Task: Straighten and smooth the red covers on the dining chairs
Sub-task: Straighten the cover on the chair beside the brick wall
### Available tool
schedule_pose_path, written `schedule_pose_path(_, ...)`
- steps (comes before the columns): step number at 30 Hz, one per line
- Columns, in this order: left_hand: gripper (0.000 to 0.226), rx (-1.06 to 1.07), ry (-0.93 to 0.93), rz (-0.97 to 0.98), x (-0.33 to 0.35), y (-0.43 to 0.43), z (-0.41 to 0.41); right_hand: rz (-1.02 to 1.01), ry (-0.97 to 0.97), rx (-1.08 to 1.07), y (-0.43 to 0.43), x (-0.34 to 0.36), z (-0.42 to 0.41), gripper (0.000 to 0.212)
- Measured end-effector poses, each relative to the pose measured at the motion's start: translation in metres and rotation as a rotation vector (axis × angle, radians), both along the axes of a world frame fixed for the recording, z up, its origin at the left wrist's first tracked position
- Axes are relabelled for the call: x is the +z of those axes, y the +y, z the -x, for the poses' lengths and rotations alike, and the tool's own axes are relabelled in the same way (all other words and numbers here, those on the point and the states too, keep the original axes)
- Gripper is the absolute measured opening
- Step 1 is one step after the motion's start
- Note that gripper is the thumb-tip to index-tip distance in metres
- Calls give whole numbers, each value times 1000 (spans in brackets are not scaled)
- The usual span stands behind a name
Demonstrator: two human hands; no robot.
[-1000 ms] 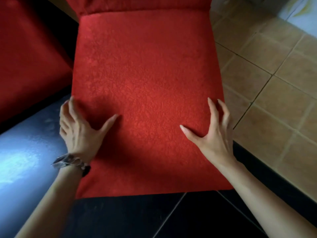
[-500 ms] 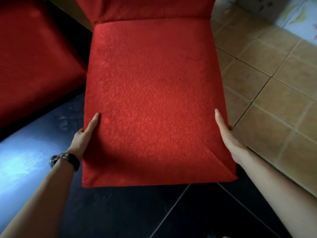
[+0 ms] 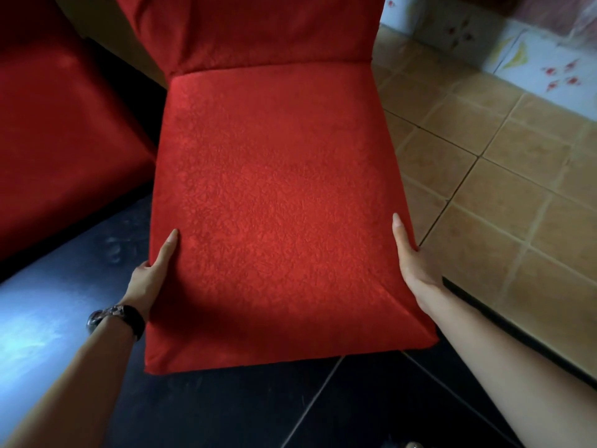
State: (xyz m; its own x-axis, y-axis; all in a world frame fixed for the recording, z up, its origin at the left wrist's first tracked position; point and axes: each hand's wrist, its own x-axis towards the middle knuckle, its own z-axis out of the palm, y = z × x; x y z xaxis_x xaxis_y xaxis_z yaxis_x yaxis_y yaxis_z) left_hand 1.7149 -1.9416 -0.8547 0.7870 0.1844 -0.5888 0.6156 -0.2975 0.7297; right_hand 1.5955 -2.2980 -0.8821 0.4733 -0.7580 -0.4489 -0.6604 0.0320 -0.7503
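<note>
Down by your feet the dark floor (image 3: 258,412) shines, and both your arms reach over it to the chair. Your left hand (image 3: 147,281), the one with the watch (image 3: 114,318), sits at the left edge of the seat. Your right hand (image 3: 415,265) sits at the right edge, straight across from it. On each hand the thumb lies flat on top of the red cover (image 3: 274,195), right at the edge. The other fingers go down the side, out of sight, so you cannot tell if they grip the cloth or only press on it. The cover is on the chair, between your hands. Its seat part looks flat and tight, with only a soft crease running to the front right corner. Farther up, the cover bends up over the chair back (image 3: 258,30), and the cloth seems a bit bunched at the left end of that bend. Off to the left, a little apart, is another chair (image 3: 58,130), red too. Tan tiles (image 3: 517,189) lie far off on the right. It looks like you are on the step of fitting the sides of this seat snug. Next you would likely need to pull both sides down by the same amount, then smooth the bunched bit by the back.
</note>
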Motion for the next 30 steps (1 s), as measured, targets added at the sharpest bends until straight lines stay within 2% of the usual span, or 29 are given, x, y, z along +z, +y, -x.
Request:
schedule_pose_path(2,111,-8,8,2,3,1,6,-28,36,27,3,4,6,63)
schedule_pose_path(3,110,-11,11,2,4,2,10,-29,53,41,4,7,9,62)
schedule_pose_path(6,112,-18,32,-11,10,3,22,18,98,92,4,12,21,73)
schedule_pose_path(10,116,-58,57,-23,17,1,32,104,80,108,-2,19,31,109)
schedule_pose_path(14,119,-73,81,-34,29,1,33,149,46,99,-2,31,29,118)
schedule_pose_path(19,123,-85,90,-42,58,5,30,239,68,101,-3,52,27,112)
schedule_pose_path(25,132,-73,122,-54,104,3,26,373,-8,94,-5,96,26,104)
schedule_pose_path(30,120,-44,141,-68,145,-5,19,331,79,144,-14,132,18,108)
